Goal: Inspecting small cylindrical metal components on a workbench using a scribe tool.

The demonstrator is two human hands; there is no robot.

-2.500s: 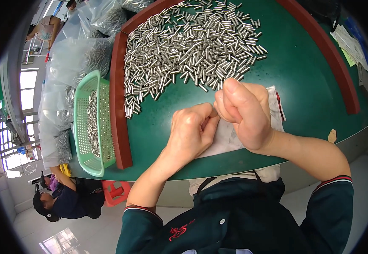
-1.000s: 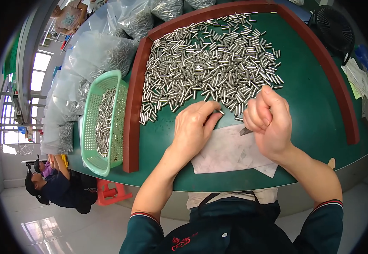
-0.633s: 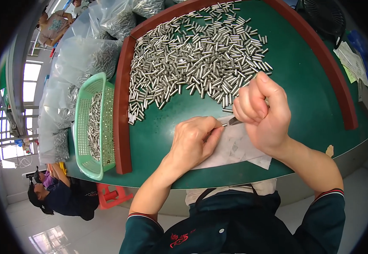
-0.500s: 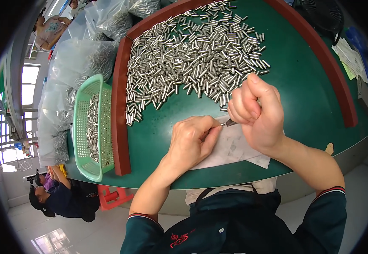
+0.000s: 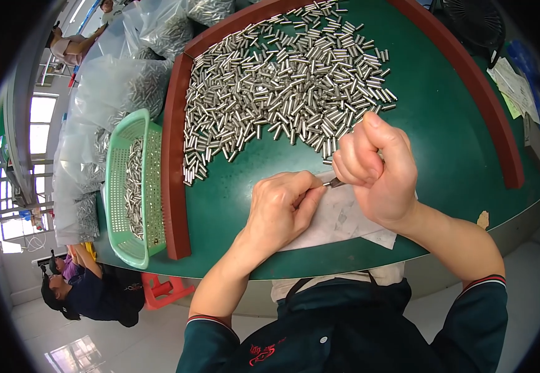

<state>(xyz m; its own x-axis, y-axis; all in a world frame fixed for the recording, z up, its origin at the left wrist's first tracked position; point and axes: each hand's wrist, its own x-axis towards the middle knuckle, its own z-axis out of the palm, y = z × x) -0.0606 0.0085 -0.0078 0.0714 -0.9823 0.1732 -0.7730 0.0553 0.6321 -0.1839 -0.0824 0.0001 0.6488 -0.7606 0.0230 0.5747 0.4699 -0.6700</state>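
Observation:
My left hand point(image 5: 280, 205) is closed, thumb and forefinger pinching a small shiny metal cylinder point(image 5: 326, 184) whose end just shows at the fingertips. My right hand point(image 5: 379, 171) is wrapped in a fist, thumb up, round a hand tool. Only the dark, narrow tip of the tool point(image 5: 336, 182) sticks out, meeting the end of the cylinder; the rest is hidden by the fist. Under both hands a pale, smudged cloth or sheet point(image 5: 335, 214) lies on the green tabletop point(image 5: 444, 155). Beyond them spreads a big pile of metal cylinders point(image 5: 288, 81).
Red-brown rails point(image 5: 175, 186) border the work surface. A light green basket point(image 5: 113, 205) of cylinders stands outside the left rail, beside filled clear plastic bags point(image 5: 99, 93). A black fan point(image 5: 472, 25) and papers point(image 5: 512, 87) sit at right. Another person point(image 5: 93, 289) is at lower left.
My right hand has shifted slightly left, bringing the tool tip from just beside the cylinder's end up against it. My left hand stays in place.

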